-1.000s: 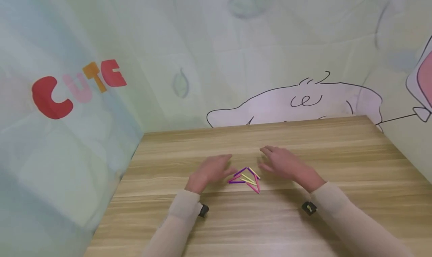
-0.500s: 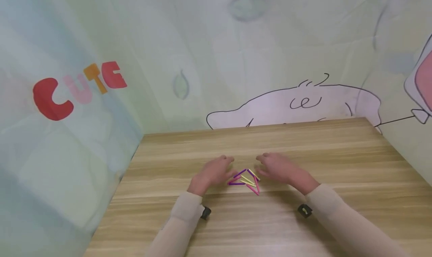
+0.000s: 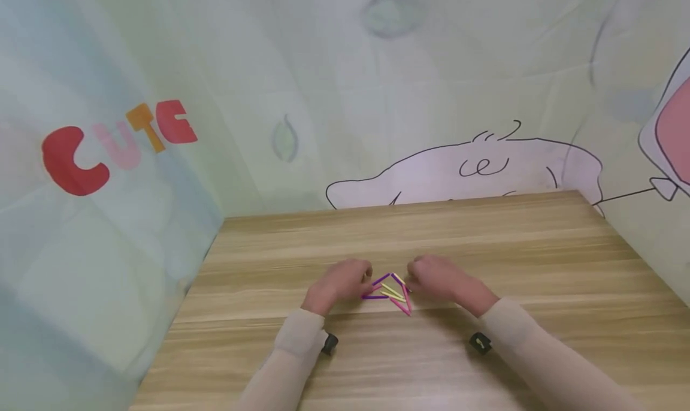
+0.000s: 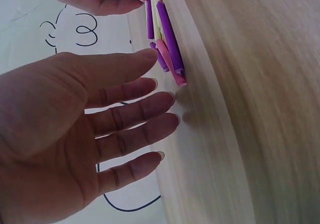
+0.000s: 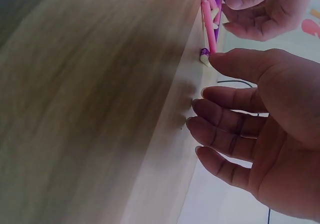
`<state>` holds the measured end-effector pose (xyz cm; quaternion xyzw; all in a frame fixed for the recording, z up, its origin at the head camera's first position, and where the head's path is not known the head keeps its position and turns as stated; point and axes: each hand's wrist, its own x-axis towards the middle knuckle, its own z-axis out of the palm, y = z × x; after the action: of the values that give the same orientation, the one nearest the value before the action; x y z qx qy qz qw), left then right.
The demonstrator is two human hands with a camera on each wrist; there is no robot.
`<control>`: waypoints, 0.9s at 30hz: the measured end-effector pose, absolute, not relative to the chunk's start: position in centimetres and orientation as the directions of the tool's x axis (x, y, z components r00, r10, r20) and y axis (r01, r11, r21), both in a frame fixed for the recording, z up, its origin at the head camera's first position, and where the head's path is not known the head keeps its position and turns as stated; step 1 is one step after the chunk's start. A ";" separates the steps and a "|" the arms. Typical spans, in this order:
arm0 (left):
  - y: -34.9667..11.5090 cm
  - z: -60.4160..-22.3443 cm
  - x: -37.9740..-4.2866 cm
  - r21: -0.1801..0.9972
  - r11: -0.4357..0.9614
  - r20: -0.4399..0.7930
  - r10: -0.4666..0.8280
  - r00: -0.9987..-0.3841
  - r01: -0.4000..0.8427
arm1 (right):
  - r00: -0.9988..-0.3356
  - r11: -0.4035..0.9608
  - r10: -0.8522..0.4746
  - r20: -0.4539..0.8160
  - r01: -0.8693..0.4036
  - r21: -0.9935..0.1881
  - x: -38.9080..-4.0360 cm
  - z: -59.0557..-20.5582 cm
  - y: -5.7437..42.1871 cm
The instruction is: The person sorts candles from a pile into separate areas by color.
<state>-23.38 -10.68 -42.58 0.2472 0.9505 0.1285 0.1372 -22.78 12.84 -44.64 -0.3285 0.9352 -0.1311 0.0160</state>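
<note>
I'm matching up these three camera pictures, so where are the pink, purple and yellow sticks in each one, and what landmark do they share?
Head: the pink, purple and yellow sticks lie below and right of centre, between the left hand and right hand.
Left wrist: sticks at the top, near the middle.
Right wrist: sticks at the top, right of centre.
Shared landmark: the wood-grain tabletop.
</note>
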 end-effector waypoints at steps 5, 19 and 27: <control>-10.6 -42.4 -23.4 0.317 0.842 -0.202 0.510 -0.836 0.437 | -0.785 0.753 -0.617 0.050 -0.608 -0.252 -22.9 -44.7 12.5; -10.6 -43.0 -23.6 0.338 0.822 -0.180 0.534 -0.826 0.458 | -0.794 0.755 -0.607 0.029 -0.588 -0.290 -22.8 -45.0 12.2; -10.5 -43.2 -23.5 0.319 0.817 -0.165 0.547 -0.821 0.481 | -0.791 0.743 -0.612 -0.016 -0.568 -0.355 -22.9 -45.2 12.0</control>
<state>-23.48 -10.51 -43.16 0.2719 0.9448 0.1326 0.1254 -22.90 12.03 -45.22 -0.3167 0.9312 -0.1680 0.0658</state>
